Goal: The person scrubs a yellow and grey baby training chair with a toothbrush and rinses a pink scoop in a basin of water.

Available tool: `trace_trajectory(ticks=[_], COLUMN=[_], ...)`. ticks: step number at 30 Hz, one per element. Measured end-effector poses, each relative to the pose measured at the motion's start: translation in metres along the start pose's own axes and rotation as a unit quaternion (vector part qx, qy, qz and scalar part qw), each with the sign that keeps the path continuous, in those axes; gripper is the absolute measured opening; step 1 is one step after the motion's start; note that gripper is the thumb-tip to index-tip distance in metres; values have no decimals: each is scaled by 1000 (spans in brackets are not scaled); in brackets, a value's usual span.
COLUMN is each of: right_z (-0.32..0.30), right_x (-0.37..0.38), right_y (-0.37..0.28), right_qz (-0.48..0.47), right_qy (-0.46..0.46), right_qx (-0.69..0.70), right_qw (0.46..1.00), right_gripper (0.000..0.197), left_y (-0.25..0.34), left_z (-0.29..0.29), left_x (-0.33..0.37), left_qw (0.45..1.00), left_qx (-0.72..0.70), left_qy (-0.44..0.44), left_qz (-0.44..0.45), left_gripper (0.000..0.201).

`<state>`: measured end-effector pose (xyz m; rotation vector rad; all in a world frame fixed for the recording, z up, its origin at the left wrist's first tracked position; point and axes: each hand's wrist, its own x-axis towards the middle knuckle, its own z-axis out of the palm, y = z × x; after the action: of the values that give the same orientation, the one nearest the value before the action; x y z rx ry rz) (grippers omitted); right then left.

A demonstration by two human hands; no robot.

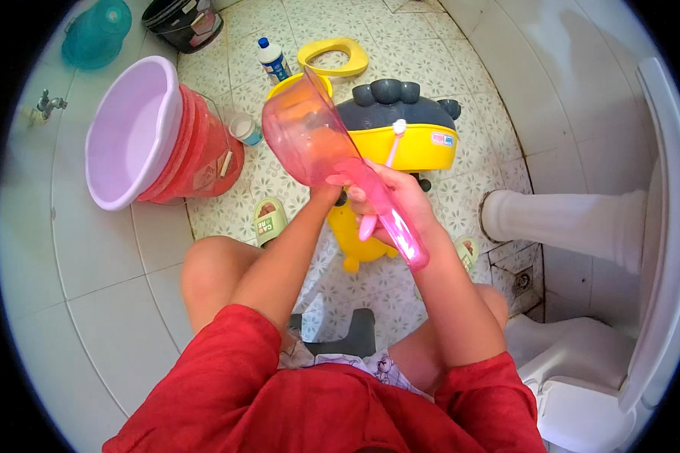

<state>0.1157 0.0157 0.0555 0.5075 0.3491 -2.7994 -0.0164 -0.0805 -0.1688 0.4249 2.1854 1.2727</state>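
Floor (499, 132): tile is stretching between pale walls (91, 272), a gap running right of the yellow-and-grey seat (423, 157).
Edges: red bucket (204, 147) is crowding the left, white pedestal (567, 219) the right.
Pink dipper (298, 143): hovering mid-frame, cup pointing upper left, long axis slanting to lower right.
Pink brush (367, 226): slanting steeply, head upward.
Hands: right hand (402, 198) is grasping brush and dipper handle; left hand (326, 147) is showing through the cup, grip unclear.

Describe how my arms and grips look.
Plain red sleeves end near the elbows, leaving both forearms bare, with no watch or bracelet visible. The right grip shows no glove; the left grip is partly obscured.
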Motion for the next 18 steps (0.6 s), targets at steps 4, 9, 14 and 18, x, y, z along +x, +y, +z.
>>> trace_trajectory(ticks=[4,9,14,18], right_z=[-1,9,0,-10], right_x=[5,-12,-22,-21], right_y=[-1,-20,-26,-29], right_qz=[-2,-99,-148,-215], right_qy=[2,79,-76,-72], right_qx=[8,-64,67,76], right_qw=[1000,990,984,971], right_gripper=[39,46,48,51], left_y=[-17,62,116,125], left_z=[19,1,-3,-1], left_x=[-16,-24,-45,-50], left_qw=[971,937,937,934], left_qx=[-235,176,194,236], left_qy=[-30,-1,24,38], left_qz=[19,301,289,267], left_gripper=[41,52,59,65])
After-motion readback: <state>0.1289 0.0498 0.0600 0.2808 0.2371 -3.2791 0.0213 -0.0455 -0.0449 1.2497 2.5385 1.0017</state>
